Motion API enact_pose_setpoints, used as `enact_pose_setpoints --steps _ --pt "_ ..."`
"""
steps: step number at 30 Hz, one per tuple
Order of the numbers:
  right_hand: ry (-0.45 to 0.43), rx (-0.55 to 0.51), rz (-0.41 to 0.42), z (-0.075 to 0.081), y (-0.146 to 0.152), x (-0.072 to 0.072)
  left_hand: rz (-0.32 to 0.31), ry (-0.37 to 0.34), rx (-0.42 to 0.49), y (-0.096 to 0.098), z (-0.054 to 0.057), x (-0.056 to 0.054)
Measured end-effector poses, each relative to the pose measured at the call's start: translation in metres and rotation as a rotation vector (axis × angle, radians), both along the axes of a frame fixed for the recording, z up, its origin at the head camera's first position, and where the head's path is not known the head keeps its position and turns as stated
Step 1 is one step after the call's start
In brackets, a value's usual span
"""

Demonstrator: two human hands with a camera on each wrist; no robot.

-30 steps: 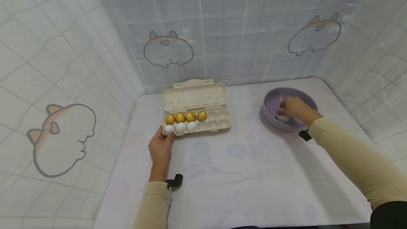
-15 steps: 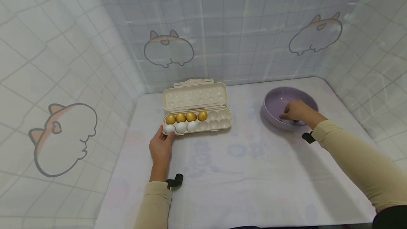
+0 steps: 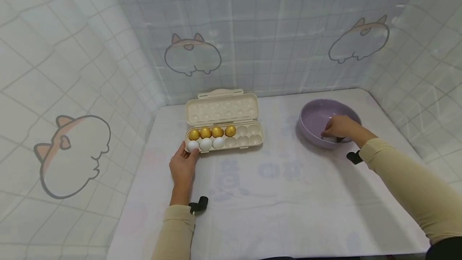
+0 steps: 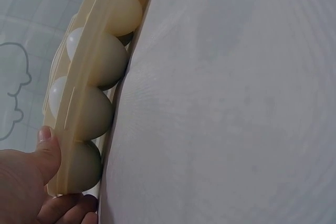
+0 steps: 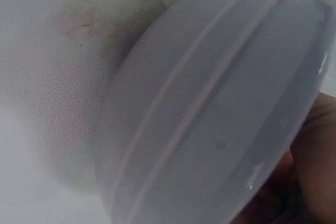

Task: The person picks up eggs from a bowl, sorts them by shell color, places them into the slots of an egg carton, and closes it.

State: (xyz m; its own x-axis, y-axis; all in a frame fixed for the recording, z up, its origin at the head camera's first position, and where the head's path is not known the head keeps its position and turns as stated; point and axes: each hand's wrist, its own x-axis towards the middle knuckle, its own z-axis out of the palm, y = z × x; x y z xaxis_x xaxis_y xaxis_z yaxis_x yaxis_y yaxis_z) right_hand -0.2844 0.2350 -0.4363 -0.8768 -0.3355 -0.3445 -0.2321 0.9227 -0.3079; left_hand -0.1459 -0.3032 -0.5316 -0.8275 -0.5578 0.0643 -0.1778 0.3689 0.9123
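A cream egg carton (image 3: pixel 246 141) lies open on the table, its lid (image 3: pixel 222 109) folded back. Several golden eggs (image 3: pixel 217 132) fill part of its back row, and 3 white eggs (image 3: pixel 205 144) sit at the left of its front row. My left hand (image 3: pixel 182 168) grips the carton's front left corner; the left wrist view shows the thumb (image 4: pixel 48 156) against its rim and curled fingers underneath. At the right, my right hand (image 3: pixel 341 126) reaches into a purple bowl (image 3: pixel 309 116), fingers curled over a white egg (image 3: pixel 329 139) mostly hidden beneath them.
A pale cloth covers the table (image 3: pixel 260 208), which carries faint printed marks in the middle. Tiled-pattern curtains with cartoon animals (image 3: pixel 193 57) enclose the back and sides. In the right wrist view the bowl's outer wall (image 5: pixel 199 108) hides most of the right hand.
Within the bowl, my right hand has shifted slightly right and toward me, and the white egg is now more covered by the fingers. My left hand stays at the carton.
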Motion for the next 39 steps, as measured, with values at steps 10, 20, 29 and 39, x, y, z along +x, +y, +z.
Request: enact_pose_setpoints --steps 10,20,29,39 --pt "0.081 -0.125 -0.077 0.015 0.000 -0.009 0.003 0.001 -0.004 0.001 0.002 0.000" --pt "0.101 -0.185 -0.139 0.033 -0.020 -0.014 0.003 -0.007 0.006 0.002 0.005 -0.001" --pt "0.133 -0.208 -0.145 0.045 -0.043 -0.014 0.012 0.003 0.017 0.002 0.004 0.000" --pt "0.162 -0.277 -0.123 0.043 -0.075 -0.013 0.011 0.006 0.031 0.003 0.003 -0.001"
